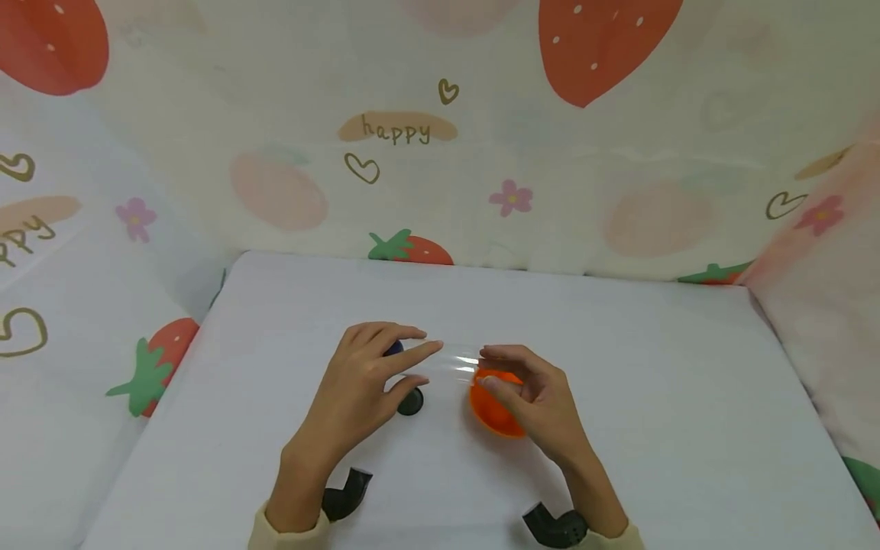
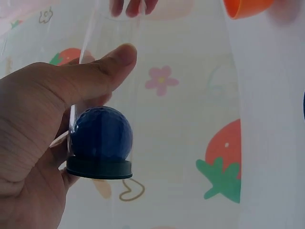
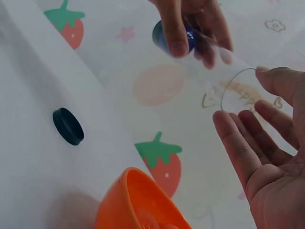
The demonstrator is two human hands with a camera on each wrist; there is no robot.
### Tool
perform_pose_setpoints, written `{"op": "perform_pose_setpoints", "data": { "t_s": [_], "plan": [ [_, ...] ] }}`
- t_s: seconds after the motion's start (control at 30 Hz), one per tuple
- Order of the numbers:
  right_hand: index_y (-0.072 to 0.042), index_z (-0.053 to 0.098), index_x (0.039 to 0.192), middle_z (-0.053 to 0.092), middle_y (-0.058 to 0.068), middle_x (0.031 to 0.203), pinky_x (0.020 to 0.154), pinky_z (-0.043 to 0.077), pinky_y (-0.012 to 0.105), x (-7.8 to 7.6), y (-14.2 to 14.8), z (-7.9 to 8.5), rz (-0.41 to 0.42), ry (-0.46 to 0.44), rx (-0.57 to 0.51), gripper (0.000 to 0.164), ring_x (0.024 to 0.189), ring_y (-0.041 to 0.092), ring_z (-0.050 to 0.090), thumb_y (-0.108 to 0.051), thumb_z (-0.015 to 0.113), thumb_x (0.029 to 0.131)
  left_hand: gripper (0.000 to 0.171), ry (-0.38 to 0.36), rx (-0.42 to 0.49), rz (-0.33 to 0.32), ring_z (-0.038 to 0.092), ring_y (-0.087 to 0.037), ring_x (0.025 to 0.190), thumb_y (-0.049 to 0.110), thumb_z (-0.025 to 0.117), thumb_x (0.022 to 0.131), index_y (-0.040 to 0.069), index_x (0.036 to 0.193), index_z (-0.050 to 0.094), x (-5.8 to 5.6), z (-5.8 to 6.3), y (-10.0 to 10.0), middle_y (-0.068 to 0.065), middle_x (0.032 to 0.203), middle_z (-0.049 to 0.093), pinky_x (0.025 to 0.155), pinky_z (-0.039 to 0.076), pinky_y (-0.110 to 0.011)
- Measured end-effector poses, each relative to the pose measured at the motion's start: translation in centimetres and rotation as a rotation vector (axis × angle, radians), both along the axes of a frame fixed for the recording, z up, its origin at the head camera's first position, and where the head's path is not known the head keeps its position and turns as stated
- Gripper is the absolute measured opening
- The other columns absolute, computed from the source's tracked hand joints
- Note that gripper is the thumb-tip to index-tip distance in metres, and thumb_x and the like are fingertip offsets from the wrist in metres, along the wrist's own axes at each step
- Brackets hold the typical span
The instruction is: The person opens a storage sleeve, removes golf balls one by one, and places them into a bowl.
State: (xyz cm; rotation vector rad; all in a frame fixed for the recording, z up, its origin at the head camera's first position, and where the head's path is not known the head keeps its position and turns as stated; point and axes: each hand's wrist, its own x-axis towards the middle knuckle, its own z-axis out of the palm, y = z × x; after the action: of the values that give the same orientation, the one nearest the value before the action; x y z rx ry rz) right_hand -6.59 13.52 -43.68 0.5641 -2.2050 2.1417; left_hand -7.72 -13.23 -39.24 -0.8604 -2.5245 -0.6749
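My left hand (image 1: 360, 374) grips a clear plastic tube (image 1: 457, 363) held above the table, thumb on one side and fingers on the other. Inside its left end sits a dimpled blue ball (image 2: 102, 133), resting against a dark cap (image 2: 99, 168) that closes that end. At the tube's uncapped end, my right hand (image 1: 539, 397) holds the rim between thumb and fingertips. A second dark cap (image 3: 68, 126) lies loose on the table below the left hand. Beneath the right hand stands an orange bowl (image 1: 495, 418), partly covered by it in the head view.
Some reddish-orange things (image 3: 150, 220) show inside the bowl in the right wrist view. A white table (image 1: 653, 428) spreads around the hands. Behind it hangs a cloth (image 1: 550, 153) printed with strawberries. Black wrist mounts (image 1: 347, 495) stick out beside both wrists.
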Motion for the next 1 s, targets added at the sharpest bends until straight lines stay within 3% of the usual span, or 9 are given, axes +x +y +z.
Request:
{"op": "perform_pose_setpoints", "data": {
  "t_s": [0.27, 0.63, 0.9, 1.0],
  "plan": [
    [-0.006, 0.068, 0.134, 0.070, 0.007, 0.132, 0.101, 0.060, 0.025, -0.08, -0.31, 0.08, -0.030, -0.026, 0.026, 0.036, 0.124, 0.028, 0.069, -0.002, 0.072, 0.098, 0.050, 0.021, 0.010, 0.007, 0.063, -0.024, 0.121, 0.021, 0.092, 0.083, 0.029, 0.130, 0.077, -0.07, 0.42, 0.10, 0.001, 0.128, 0.073, 0.112, 0.044, -0.046],
    [-0.002, 0.066, 0.135, 0.070, 0.003, 0.131, 0.100, 0.059, 0.024, -0.12, -0.57, 0.06, -0.026, -0.051, 0.010, 0.038, 0.124, 0.023, 0.070, -0.001, 0.073, 0.097, 0.051, 0.011, 0.001, 0.015, 0.064, -0.021, 0.123, 0.020, 0.093, 0.082, 0.029, 0.130, 0.077, -0.03, 0.57, -0.18, 0.001, 0.128, 0.074, 0.111, 0.045, -0.046],
    [0.004, 0.063, 0.137, 0.069, 0.015, 0.133, 0.101, 0.059, 0.023, 0.02, -0.62, 0.00, -0.017, -0.062, 0.010, 0.041, 0.122, 0.018, 0.070, -0.001, 0.073, 0.097, 0.053, -0.007, 0.009, 0.009, 0.063, -0.020, 0.123, 0.019, 0.092, 0.084, 0.030, 0.133, 0.075, 0.11, 0.50, -0.29, 0.003, 0.130, 0.073, 0.112, 0.045, -0.045],
    [0.002, 0.063, 0.137, 0.070, 0.012, 0.132, 0.100, 0.059, 0.024, 0.08, -0.57, -0.10, -0.011, -0.068, 0.004, 0.041, 0.121, 0.014, 0.070, -0.001, 0.073, 0.097, 0.052, -0.007, 0.007, 0.007, 0.063, -0.020, 0.124, 0.020, 0.091, 0.085, 0.030, 0.133, 0.075, 0.15, 0.46, -0.31, 0.003, 0.131, 0.073, 0.112, 0.045, -0.045]
  ]
}}
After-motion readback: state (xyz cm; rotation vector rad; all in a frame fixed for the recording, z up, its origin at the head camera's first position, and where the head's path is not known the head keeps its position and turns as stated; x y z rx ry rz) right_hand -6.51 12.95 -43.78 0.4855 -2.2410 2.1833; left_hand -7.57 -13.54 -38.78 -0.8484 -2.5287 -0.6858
